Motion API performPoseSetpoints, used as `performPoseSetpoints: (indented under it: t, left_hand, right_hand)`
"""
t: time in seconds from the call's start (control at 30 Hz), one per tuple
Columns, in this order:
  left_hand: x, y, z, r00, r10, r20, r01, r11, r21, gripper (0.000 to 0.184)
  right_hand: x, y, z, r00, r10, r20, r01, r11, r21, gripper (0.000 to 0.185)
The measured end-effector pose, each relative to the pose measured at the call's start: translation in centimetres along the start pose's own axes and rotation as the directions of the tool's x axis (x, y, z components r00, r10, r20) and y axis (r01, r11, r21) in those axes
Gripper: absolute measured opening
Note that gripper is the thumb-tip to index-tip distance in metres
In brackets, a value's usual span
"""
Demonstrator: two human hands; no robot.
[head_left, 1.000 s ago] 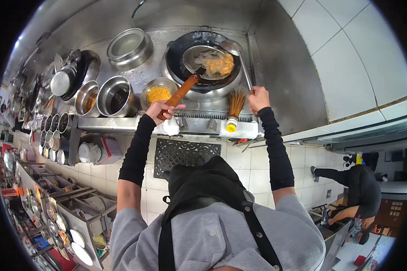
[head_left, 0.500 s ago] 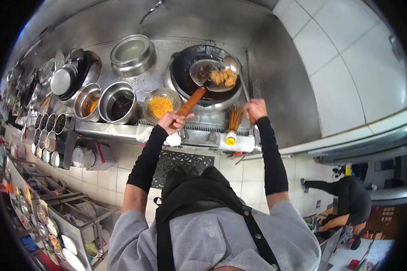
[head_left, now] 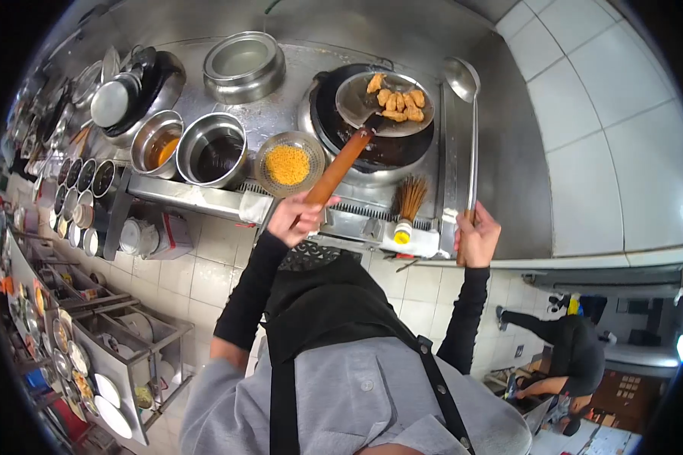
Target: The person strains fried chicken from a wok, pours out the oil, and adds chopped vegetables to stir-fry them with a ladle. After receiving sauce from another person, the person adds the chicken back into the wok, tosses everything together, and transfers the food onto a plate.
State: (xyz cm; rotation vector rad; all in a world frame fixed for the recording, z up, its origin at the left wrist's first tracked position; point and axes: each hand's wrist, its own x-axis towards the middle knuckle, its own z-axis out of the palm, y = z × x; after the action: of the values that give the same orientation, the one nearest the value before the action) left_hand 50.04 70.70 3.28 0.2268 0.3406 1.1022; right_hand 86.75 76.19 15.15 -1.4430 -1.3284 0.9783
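Grasping a wooden handle (head_left: 340, 167) near its end, the fingers of the left hand (head_left: 300, 218) support a broad, shallow strainer (head_left: 362, 105), which lies over the dark wok (head_left: 379, 156); whether it touches the rim cannot be told. Golden-brown food pieces (head_left: 401, 106) rest on it, most clustered toward its right side. The right hand (head_left: 478, 233) has its fingers wrapped around the brown grip of a long metal ladle (head_left: 460, 78), whose bowl stands to the right of the wok, apart from the strainer. A perforated metal bowl (head_left: 314, 167) of yellow bits (head_left: 288, 164) sits on the counter (head_left: 193, 87) just left of the wok. Handling: the strainer is probably stiff, and front-heavy with its load; its metal is likely hot and oily, so the wooden handle is the place to hold. The food pieces are presumably light, crisp and apt to slide if the strainer tilts.
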Motion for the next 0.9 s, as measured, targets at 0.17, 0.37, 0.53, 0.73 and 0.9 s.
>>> performPoseSetpoints:
  t: [0.17, 0.37, 0.53, 0.73, 0.9]
  left_hand:
    - [-6.7, -0.6, -0.2, 0.989, 0.091, -0.117, -0.096, 0.994, -0.041, 0.055]
    - [-15.3, -0.7, 1.6, 0.876, 0.366, -0.315, -0.338, 0.93, 0.142, 0.056]
    - [-22.8, -2.6, -1.3, 0.735, 0.478, -0.481, -0.471, 0.87, 0.145, 0.059]
    - [-27.6, -5.5, -11.7, 0.756, 0.422, -0.501, -0.375, 0.906, 0.197, 0.063]
    - [-26.6, -3.5, -11.1, 0.576, 0.56, -0.595, -0.024, 0.74, 0.673, 0.064]
  right_hand:
    - [-0.3, -0.3, 0.2, 0.998, 0.054, 0.019, -0.055, 0.996, 0.075, 0.04]
    - [0.2, 0.7, -0.2, 0.998, 0.067, 0.008, -0.068, 0.994, 0.091, 0.041]
    - [0.5, 1.2, -0.5, 0.993, 0.107, 0.056, -0.111, 0.99, 0.091, 0.05]
    - [2.0, 2.3, 0.8, 0.989, 0.079, 0.126, -0.095, 0.988, 0.124, 0.034]
    - [2.8, 2.1, 0.7, 0.978, 0.071, 0.196, -0.104, 0.982, 0.159, 0.03]
